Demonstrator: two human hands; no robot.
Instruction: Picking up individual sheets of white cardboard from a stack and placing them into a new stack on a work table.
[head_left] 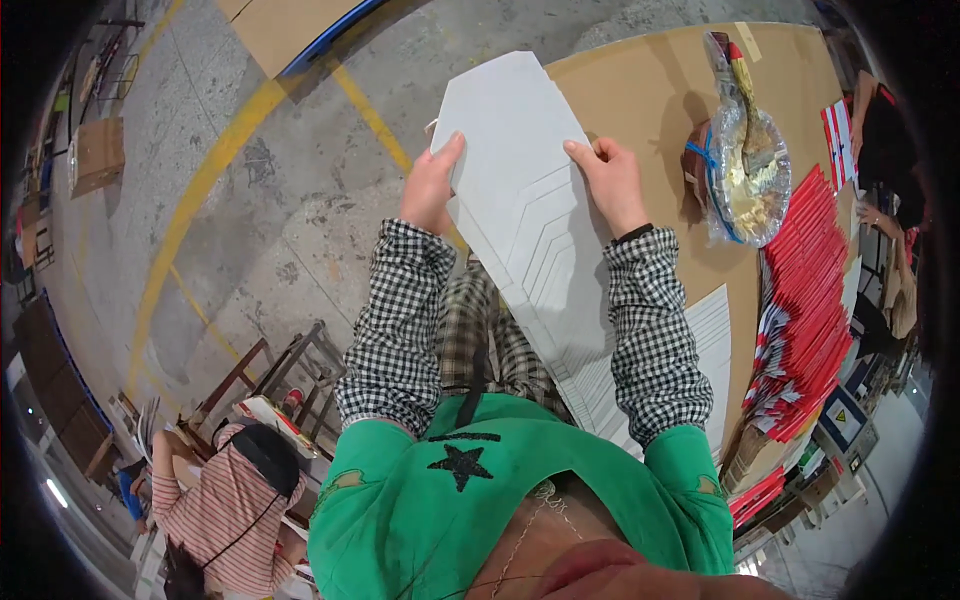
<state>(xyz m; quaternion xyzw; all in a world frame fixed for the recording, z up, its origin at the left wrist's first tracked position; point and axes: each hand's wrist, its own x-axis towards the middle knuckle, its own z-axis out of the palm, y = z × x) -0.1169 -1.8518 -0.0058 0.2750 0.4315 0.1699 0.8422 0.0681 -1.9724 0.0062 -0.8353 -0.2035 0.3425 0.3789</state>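
Observation:
A fanned stack of white-grey card sheets [512,130] with angled corners is held up in front of me, its stepped edges running down toward my body. My left hand [432,185] grips the stack's left edge, thumb on top and fingers underneath. On the opposite edge my right hand [612,185] pinches it the same way. More fanned white sheets [712,330] lie on the table beside my right forearm. The fingers beneath the stack are mostly hidden.
Right of me, the cardboard-covered table [620,85] bears a plastic-lined bowl [765,205] of pale paste with a brush [745,90] in it. Nearer lies a row of red folded cartons [808,290]. Other people sit at lower left [235,500] and stand at the right [885,140].

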